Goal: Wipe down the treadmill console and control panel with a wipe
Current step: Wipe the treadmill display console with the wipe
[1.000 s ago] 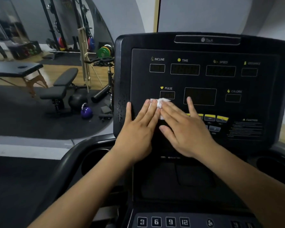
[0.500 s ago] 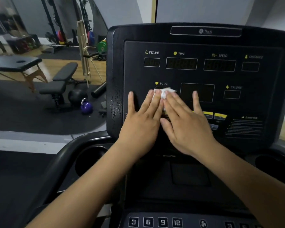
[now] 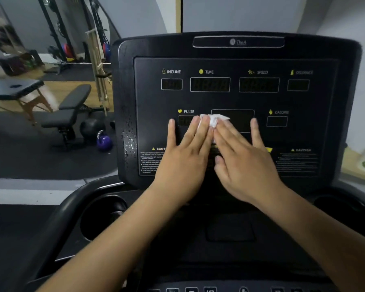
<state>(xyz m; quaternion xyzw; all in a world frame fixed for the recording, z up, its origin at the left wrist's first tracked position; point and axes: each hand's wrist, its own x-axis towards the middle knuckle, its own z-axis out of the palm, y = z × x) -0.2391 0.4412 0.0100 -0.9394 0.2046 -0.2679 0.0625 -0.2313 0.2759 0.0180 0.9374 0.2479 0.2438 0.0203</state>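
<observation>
The black treadmill console [image 3: 236, 98] fills the middle of the view, its display windows dark under the labels INCLINE, TIME, SPEED, PULSE and CALORIE. A small crumpled white wipe [image 3: 214, 120] lies pressed against the panel just right of the PULSE window. My left hand [image 3: 184, 157] and my right hand [image 3: 242, 161] lie flat side by side on the panel, fingers spread, fingertips on the wipe. Most of the wipe is hidden under the fingers. The hands cover the yellow buttons and part of the left caution text. Droplets glisten on the console's left border [image 3: 129, 142].
Cup holders sit at the lower left [image 3: 102, 218] and lower right [image 3: 337, 205] of the console. A row of number keys [image 3: 190, 289] runs along the bottom edge. Beyond on the left are a weight bench [image 3: 67, 114], a purple kettlebell [image 3: 103, 141] and a massage table [image 3: 15, 89].
Both hands and the wipe have slid slightly right and up the panel, from over the PULSE window toward the centre display. The left caution text now shows beside my left hand.
</observation>
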